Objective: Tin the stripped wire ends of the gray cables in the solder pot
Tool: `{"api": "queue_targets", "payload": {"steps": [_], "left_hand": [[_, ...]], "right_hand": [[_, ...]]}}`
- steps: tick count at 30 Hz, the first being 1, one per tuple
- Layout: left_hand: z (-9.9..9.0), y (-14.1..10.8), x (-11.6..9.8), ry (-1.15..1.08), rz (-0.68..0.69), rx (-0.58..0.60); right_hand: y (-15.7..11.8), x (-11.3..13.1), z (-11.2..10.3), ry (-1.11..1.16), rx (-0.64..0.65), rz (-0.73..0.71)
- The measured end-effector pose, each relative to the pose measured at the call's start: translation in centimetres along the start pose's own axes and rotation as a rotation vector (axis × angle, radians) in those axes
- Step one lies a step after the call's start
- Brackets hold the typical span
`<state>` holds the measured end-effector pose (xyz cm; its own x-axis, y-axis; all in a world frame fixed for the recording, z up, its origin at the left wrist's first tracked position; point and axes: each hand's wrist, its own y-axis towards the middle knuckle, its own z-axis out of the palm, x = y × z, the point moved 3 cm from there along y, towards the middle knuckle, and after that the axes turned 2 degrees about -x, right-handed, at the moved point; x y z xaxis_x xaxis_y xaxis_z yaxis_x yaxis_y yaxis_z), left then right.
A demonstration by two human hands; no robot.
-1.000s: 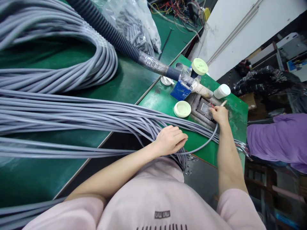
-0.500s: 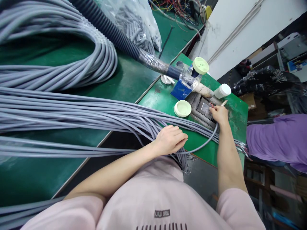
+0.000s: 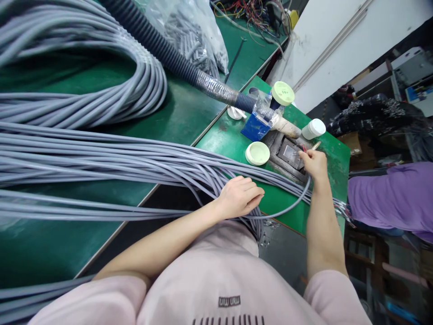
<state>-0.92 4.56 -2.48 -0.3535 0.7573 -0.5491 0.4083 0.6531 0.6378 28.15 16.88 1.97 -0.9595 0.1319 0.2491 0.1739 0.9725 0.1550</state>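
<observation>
Grey cable bundle [image 3: 101, 158]: we see many long strands lying side by side across the green bench [image 3: 67, 253], passing under the left hand and fanning out past the bench's right edge.

Single grey cable [image 3: 284, 211]: we follow this one strand as it loops out below the left hand and curves up to the right hand.

Left hand [image 3: 238, 196]: open, fingers lightly curved, resting on top of the strands; we see no firm grip.

Right hand [image 3: 314, 164]: closed, fingers curled around a pale slim handle [image 3: 316, 145], just beside red wires [image 3: 302, 147] and above a dark metal block [image 3: 289, 153].

Around the block: we find a pale green lid [image 3: 257, 153], a white jar [image 3: 313, 129], a blue holder [image 3: 255, 127] and a black corrugated hose [image 3: 152, 45], partly wrapped in clear plastic.

Further along the bench: we see a second grey cable coil [image 3: 145, 90], a clear plastic bag [image 3: 192, 40] of grey pieces and a tangle of coloured wires [image 3: 257, 13].

Nearby: we see a co-worker's purple shirt [image 3: 389, 198] to the right.
</observation>
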Motion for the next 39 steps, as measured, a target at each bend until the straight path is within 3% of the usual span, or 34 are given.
{"api": "queue_targets", "payload": {"steps": [5,8,11,14,20,27,32,35,39], "left_hand": [[-0.4,0.7,-0.3,-0.201,-0.113,-0.069],[0.0,1.5,-0.4,-0.621,-0.425,-0.172],[1.6,2.1,-0.9,-1.135,-0.742,-0.248],[3.2,2.4,-1.6,-1.426,-0.862,-0.29],[4.0,1.9,-2.3,-1.472,-0.933,-0.434],[2.7,2.8,-3.1,-1.519,-0.894,-0.431],[1.6,3.1,-2.3,-1.634,-0.928,-0.418],[2.6,2.5,-1.8,-1.747,-0.97,-0.252],[3.9,1.5,-2.1,-1.807,-0.922,-0.017]], "right_hand": [[-5.7,4.2,-2.5,0.568,-0.038,0.008],[-9.6,7.7,-3.1,0.752,-0.065,0.005],[-12.4,10.5,-2.7,0.84,-0.033,-0.008],[-14.0,12.0,-2.0,0.908,0.003,-0.017],[-15.0,12.6,-1.4,0.963,0.038,0.0],[-15.5,12.3,-1.1,1.04,0.053,0.007],[-17.0,12.0,0.1,1.056,0.327,-0.102],[-17.9,12.0,0.5,1.076,0.398,-0.148],[-17.9,12.0,0.6,1.095,0.328,-0.129]]}}
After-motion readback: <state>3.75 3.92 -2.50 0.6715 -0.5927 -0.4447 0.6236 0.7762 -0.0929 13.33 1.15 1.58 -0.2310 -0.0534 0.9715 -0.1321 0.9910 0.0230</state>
